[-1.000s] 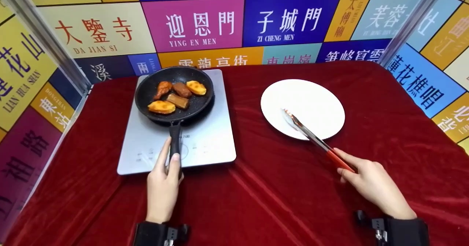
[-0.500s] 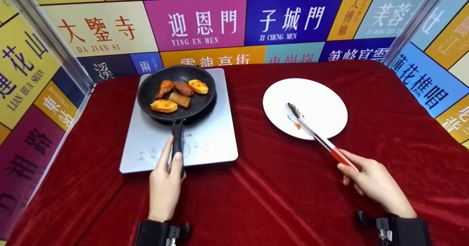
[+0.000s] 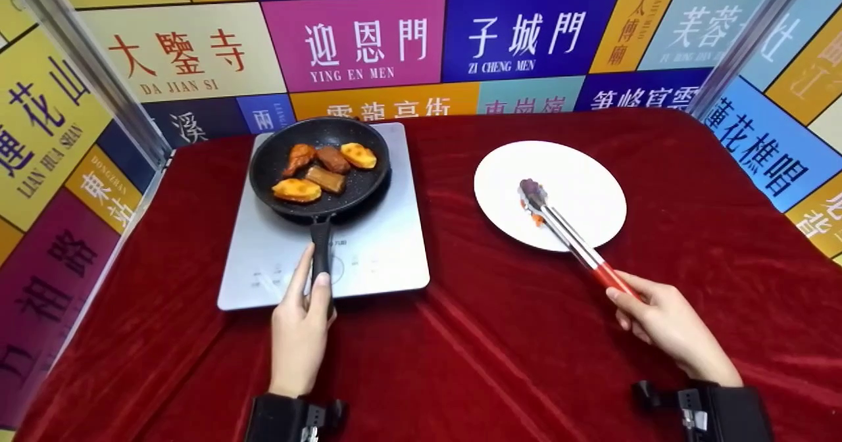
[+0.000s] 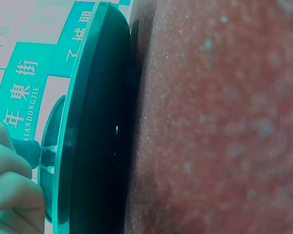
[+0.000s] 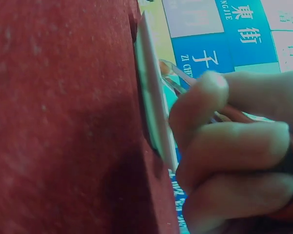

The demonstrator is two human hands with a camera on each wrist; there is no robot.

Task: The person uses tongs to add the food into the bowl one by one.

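Observation:
My left hand (image 3: 299, 340) grips the black handle (image 3: 320, 241) of a frying pan (image 3: 360, 184), which sits on a flat cooktop (image 3: 385, 258). Several pieces of brown and yellow food (image 3: 297, 190) lie in the pan. In the left wrist view, curled fingers (image 4: 14, 180) wrap the handle. With my right hand (image 3: 671, 320) I hold red-handled metal tongs (image 3: 573, 239), tips down over a white plate (image 3: 589, 179). Something dark purplish (image 3: 531, 189) shows at the tips, with small orange bits (image 3: 537, 220) beside it. Whether the tips pinch it is unclear.
A dark red cloth (image 3: 454, 337) covers the table under cooktop and plate. Behind stands a wall of coloured panels (image 3: 352, 44) with printed characters. Metal posts (image 3: 743, 47) rise at the two back corners.
The tongs have turned in my right hand, and their two arms now show side by side. Dark purplish and orange bits have come into sight at the tips. My left hand stays on the handle.

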